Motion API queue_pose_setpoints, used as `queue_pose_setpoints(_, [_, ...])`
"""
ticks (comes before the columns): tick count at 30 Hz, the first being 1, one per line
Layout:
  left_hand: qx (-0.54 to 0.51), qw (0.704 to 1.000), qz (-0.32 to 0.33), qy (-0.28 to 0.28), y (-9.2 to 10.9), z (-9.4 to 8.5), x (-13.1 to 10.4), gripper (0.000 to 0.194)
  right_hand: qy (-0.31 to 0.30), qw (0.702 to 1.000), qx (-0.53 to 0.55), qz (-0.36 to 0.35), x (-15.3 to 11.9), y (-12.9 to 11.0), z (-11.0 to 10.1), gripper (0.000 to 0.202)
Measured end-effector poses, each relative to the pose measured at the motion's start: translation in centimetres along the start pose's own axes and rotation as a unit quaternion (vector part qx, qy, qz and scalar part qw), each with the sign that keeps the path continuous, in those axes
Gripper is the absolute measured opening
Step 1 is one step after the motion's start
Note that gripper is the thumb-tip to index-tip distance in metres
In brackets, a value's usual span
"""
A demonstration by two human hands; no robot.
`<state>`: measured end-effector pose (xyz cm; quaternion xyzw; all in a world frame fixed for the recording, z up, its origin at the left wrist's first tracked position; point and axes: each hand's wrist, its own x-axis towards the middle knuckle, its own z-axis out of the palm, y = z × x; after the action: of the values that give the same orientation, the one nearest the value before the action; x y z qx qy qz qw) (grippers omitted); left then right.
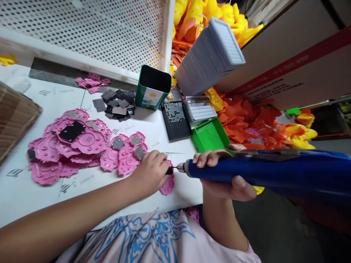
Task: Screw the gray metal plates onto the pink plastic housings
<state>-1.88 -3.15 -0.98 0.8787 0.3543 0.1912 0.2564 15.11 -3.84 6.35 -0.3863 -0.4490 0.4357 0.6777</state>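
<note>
My right hand [229, 188] is wrapped round a blue electric screwdriver [263, 171], held almost level across the view. Its thin bit reaches a small black plate [169, 170] on a pink plastic part [167, 186]. My left hand [150, 171] has its fingers closed over that part and hides most of it. Just left of this hand lie more pink parts [127, 162] with grey plates [117, 143] on them. Farther left is a heap of pink parts [90, 140], one topped by a black plate [72, 130].
Loose dark plates [117, 104] lie beside a green tin [152, 96]. A black tray [175, 120], a white tray [200, 107] with screws and a green basket [210, 135] stand ahead. Orange parts [241, 120], stacked white trays [208, 54], a white crate [167, 36] and cartons [13, 117] surround them.
</note>
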Motion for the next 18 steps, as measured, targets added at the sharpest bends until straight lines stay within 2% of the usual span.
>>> queue_pose_setpoints(9, [0.019,1.000,-0.016,-0.018,0.4,0.0,0.2,0.017,-0.048,0.998,-0.029,-0.016,-0.2,-0.1,0.8,0.036])
queue_pose_setpoints(15, [0.013,0.999,-0.016,-0.039,0.3,-0.1,0.4,0.014,-0.043,0.999,-0.021,-0.003,0.0,0.2,0.5,0.040])
queue_pose_setpoints(18, [0.009,0.999,-0.005,-0.036,0.1,-0.2,0.3,0.016,-0.038,0.999,-0.014,0.009,1.1,-0.2,0.1,0.036])
